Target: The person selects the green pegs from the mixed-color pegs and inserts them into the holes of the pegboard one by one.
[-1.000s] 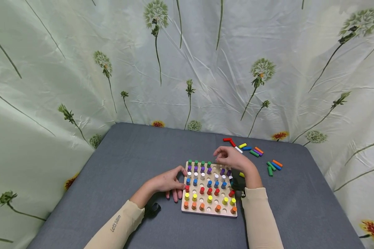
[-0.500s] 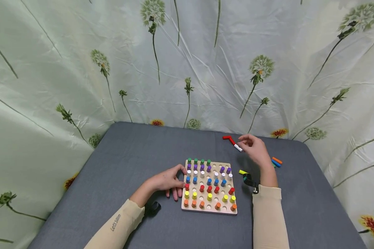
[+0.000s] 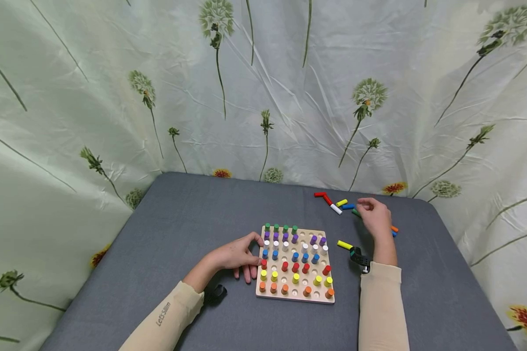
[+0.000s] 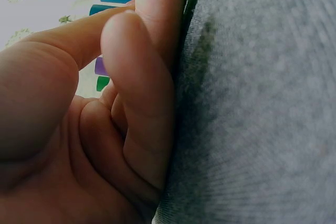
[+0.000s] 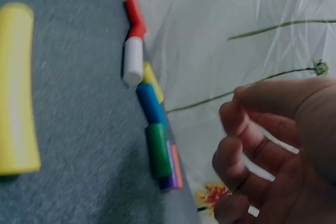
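Observation:
In the head view a wooden pegboard [image 3: 295, 297] holds rows of coloured pegs, with several bare holes. My left hand [image 3: 234, 253] rests at its left edge, thumb and forefinger spread along the side and other fingers low on the table. Beyond the board to the right, my right hand [image 3: 376, 219] hovers by loose pegs, its fingers loosely bent with thumb and forefinger close together. Nothing shows between them in the right wrist view, where a green peg [image 5: 159, 150], blue peg [image 5: 150, 103] and white peg [image 5: 134, 59] lie beside the hand.
Two red pegs [image 3: 324, 197] lie at the table's back. A single yellow peg [image 3: 344, 244] sits between the board and my right wrist. Orange and blue pegs [image 3: 394, 229] are partly hidden behind my right hand. A patterned curtain [image 3: 263, 87] hangs behind the grey table [image 3: 193, 204].
My right hand has moved from the board's far edge to the right, over the loose pegs, uncovering yellow and blue ones again. The left hand and pegboard have stayed put.

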